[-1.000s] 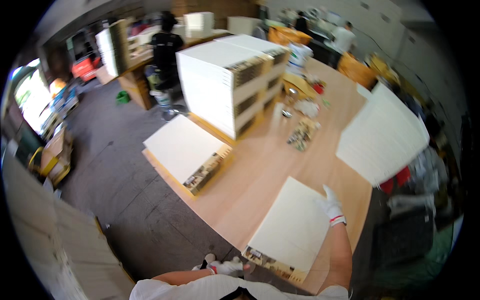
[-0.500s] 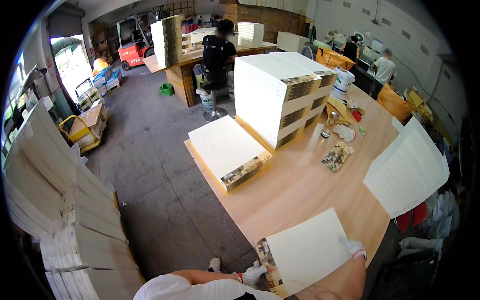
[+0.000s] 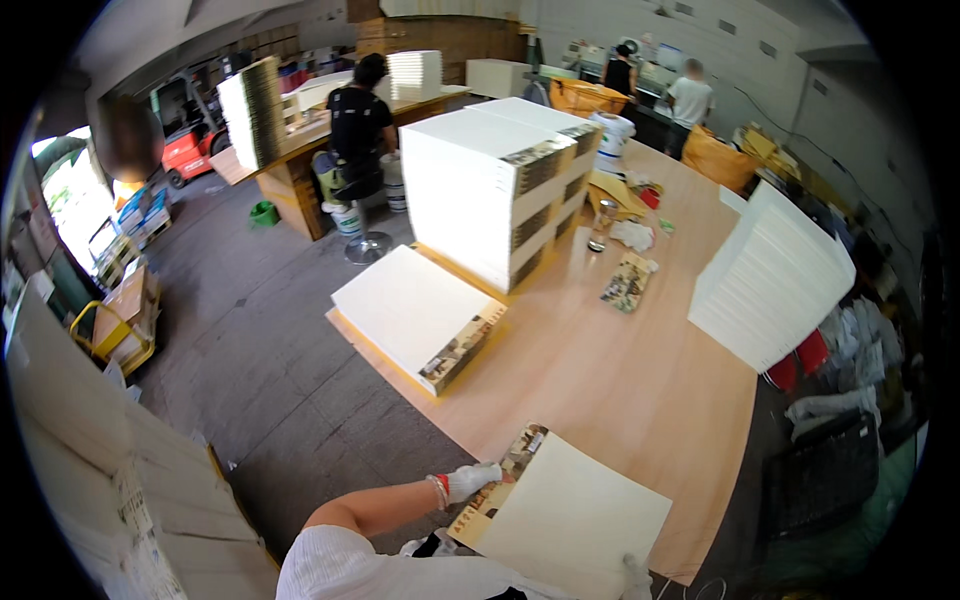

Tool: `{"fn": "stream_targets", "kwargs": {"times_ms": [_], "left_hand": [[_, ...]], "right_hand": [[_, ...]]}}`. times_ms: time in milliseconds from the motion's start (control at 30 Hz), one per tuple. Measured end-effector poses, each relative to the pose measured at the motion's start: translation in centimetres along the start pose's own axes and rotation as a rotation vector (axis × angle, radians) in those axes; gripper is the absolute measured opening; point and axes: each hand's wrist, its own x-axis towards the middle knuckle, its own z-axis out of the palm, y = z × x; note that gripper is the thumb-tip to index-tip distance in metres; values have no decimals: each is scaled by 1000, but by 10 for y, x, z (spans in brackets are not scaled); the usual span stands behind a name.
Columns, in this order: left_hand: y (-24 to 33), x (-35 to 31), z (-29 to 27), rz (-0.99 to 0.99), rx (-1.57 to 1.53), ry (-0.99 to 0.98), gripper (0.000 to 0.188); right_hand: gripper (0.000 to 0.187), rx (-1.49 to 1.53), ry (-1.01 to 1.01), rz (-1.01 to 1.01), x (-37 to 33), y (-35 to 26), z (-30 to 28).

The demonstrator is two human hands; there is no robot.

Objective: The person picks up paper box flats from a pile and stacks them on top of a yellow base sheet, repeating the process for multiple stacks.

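Observation:
A large white sheet (image 3: 590,500) with a printed picture strip (image 3: 519,459) along its left edge lies slanted at the table's near end. My left hand (image 3: 470,482), in a white glove with a red-trimmed cuff, is closed on that strip's outer edge. At the sheet's near right corner is my right hand (image 3: 635,578), also gloved; it is smeared and its fingers cannot be made out. Farther off, at the table's left edge, rests a low stack of similar sheets (image 3: 415,305), printed strip toward me. Behind it rises a tall block of stacked sheets (image 3: 458,205).
On the wooden table (image 3: 600,390) stand a glass jar (image 3: 602,225), a crumpled white cloth (image 3: 633,236) and a small printed piece (image 3: 629,281). A fanned white stack (image 3: 770,280) sits at the right edge. White stacks (image 3: 80,440) flank me left. Three people work farther back.
The sheet has turned clockwise, its printed strip now slanting away to the right. My left hand has moved forward along the strip, my right hand nearer to me. My view has swung right.

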Motion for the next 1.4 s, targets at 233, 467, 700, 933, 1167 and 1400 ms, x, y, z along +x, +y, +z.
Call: {"fn": "stream_targets", "kwargs": {"times_ms": [233, 467, 700, 933, 1167, 1400], "left_hand": [[35, 18, -8, 36, 73, -68, 41], [75, 29, 4, 240, 207, -19, 86], [105, -15, 20, 851, 586, -13, 95], [65, -1, 6, 849, 989, 139, 83], [75, -6, 17, 632, 979, 214, 61], [52, 31, 0, 951, 1028, 179, 71]], "right_hand": [[56, 190, -19, 16, -27, -19, 2], [62, 45, -140, -314, -22, -89, 14], [53, -666, -221, -830, -15, -166, -6], [52, -776, -390, -863, 9, -195, 0], [51, -740, -469, -835, 29, -199, -2], [50, -640, -464, -797, 40, -195, 6]]}}
